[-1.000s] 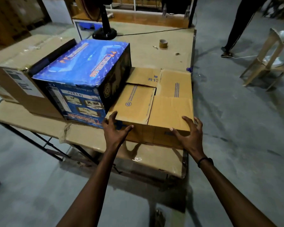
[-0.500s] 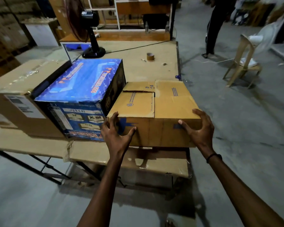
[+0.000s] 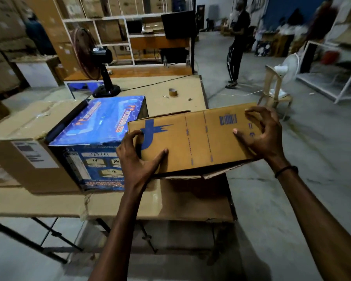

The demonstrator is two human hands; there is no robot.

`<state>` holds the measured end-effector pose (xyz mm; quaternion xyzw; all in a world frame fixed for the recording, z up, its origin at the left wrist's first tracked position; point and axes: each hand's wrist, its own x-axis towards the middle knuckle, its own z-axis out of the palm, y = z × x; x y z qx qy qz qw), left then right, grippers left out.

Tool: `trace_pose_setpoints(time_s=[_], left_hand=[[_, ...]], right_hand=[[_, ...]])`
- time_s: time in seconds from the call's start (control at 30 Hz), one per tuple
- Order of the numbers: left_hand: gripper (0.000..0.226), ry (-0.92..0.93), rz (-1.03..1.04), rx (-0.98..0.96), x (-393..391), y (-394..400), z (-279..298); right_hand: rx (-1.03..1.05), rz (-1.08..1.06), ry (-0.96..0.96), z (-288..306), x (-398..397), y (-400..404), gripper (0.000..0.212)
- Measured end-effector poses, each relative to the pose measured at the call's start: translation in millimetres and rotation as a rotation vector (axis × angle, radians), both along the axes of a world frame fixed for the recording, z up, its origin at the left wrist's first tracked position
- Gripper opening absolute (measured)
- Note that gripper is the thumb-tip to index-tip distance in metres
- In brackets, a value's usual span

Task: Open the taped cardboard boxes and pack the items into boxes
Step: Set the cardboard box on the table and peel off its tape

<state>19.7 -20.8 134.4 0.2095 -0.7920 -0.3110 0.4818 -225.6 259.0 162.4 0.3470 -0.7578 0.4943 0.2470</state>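
Note:
A brown cardboard box with blue print is lifted off the table and tipped so one broad side faces me, its loose flaps hanging at the lower edge. My left hand grips its left end, thumb on the face. My right hand holds its right end, fingers curled over the top edge. To the left a blue printed box stands on the table. Beyond that sits a large brown box with a white label.
The table is covered in cardboard. A tape roll and a black pedestal fan are at its far end. A person stands on the concrete floor beyond, near a plastic chair and white shelving.
Both hands took hold of the brown box, lifted it off the table and tipped it up toward me. My view rose with it. The blue box stayed put.

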Motion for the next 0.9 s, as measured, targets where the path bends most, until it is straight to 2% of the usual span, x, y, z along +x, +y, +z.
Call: trace_pose_setpoints(time_s=[0.07,0.17,0.33,0.4,0.57,0.63,0.73,0.83,0.9], left_hand=[[0.072,0.019,-0.016,-0.026,1.0,-8.9,13.8],[0.07,-0.001,-0.011,-0.004,-0.1,-23.0,31.0],[0.065,-0.065,-0.029,0.028,-6.2,-33.4,53.0],[0.062,-0.082,-0.049,0.027,-11.1,-32.9,55.3],[0.053,0.017,-0.089,0.06,-33.9,-33.4,50.3],[0.062,0.036,-0.148,0.087,-47.0,-30.8,43.9],[0.094,0.077,-0.208,0.127,-66.8,-29.9,29.9],[0.13,0.065,-0.149,0.223,-89.2,-33.0,17.6],[0.139,0.06,-0.079,0.288,-105.4,-37.4,10.2]], right_hand=[[0.051,0.062,-0.008,15.9,-3.7,3.3,0.06],[0.132,0.163,-0.039,41.4,-7.1,6.2,0.072],[0.281,0.226,-0.078,65.5,-13.2,-3.1,0.084],[0.27,0.221,-0.105,65.7,-23.0,-9.1,0.078],[0.184,0.075,-0.104,63.1,-54.1,-24.2,0.043],[0.154,-0.001,-0.107,61.0,-65.6,-34.2,0.033],[0.109,-0.048,-0.133,53.5,-86.5,-47.5,0.029],[0.033,0.049,-0.197,44.5,-108.9,-53.8,0.041],[-0.008,0.123,-0.217,37.5,-121.0,-57.7,0.057]])
